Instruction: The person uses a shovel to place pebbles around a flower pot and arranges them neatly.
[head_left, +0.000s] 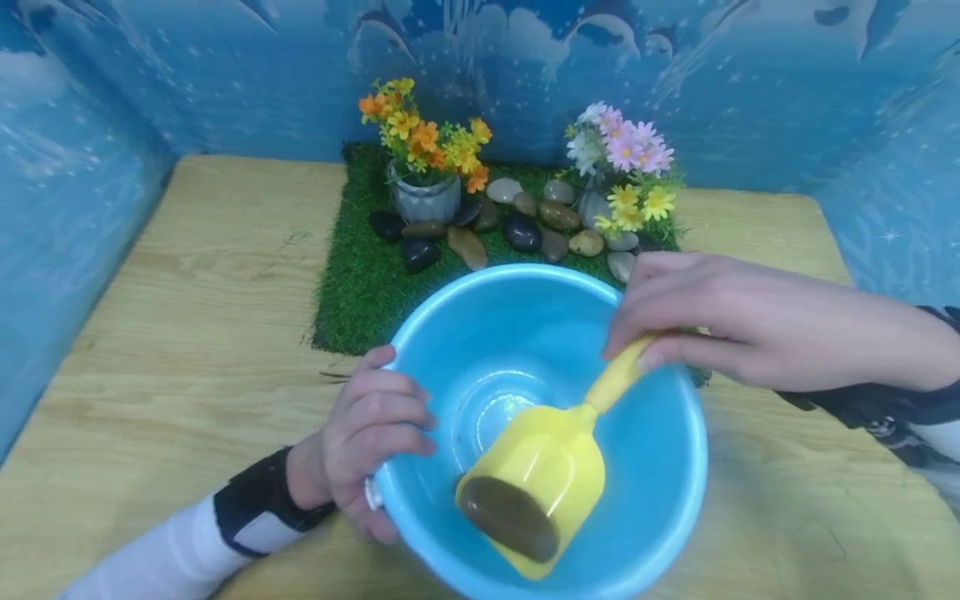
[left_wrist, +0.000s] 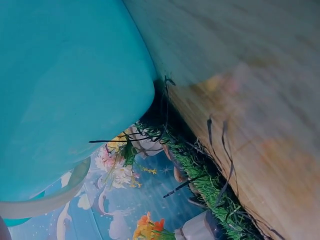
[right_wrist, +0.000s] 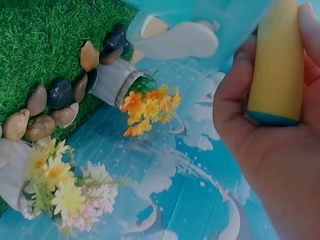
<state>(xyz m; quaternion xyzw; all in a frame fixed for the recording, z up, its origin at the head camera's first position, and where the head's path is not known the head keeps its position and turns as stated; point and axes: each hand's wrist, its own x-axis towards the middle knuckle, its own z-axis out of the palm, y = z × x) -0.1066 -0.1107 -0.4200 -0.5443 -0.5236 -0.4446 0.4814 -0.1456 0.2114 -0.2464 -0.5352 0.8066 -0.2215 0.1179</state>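
nearest the camera, a round light-blue plastic basin (head_left: 660, 467) sits on the pale wooden tabletop (head_left: 187, 333), its far rim overlapping the front edge of a green artificial-grass mat (head_left: 360, 275). inside the basin a yellow plastic toy scoop (head_left: 551, 479) points its mouth toward the near rim, with one dark brown smooth pebble (head_left: 510, 517) lying in its blade. the left hand (head_left: 371, 433) grips the basin's left rim, fingers curled over the edge into the bowl; a dark wrist strap and white sleeve show behind it. the right hand (head_left: 712, 321) comes in from the right over the basin's far right side and pinches the scoop's yellow handle (right_wrist: 277, 60) between thumb and fingers.

farther back on the mat lies a row of mixed river pebbles (head_left: 525, 229), dark, tan and grey. behind them at left stands a grey pot of orange and yellow artificial flowers (head_left: 423, 158), at right a bunch of pink, white and yellow flowers (head_left: 626, 167). blue ocean-print walls (head_left: 225, 75) close the scene.
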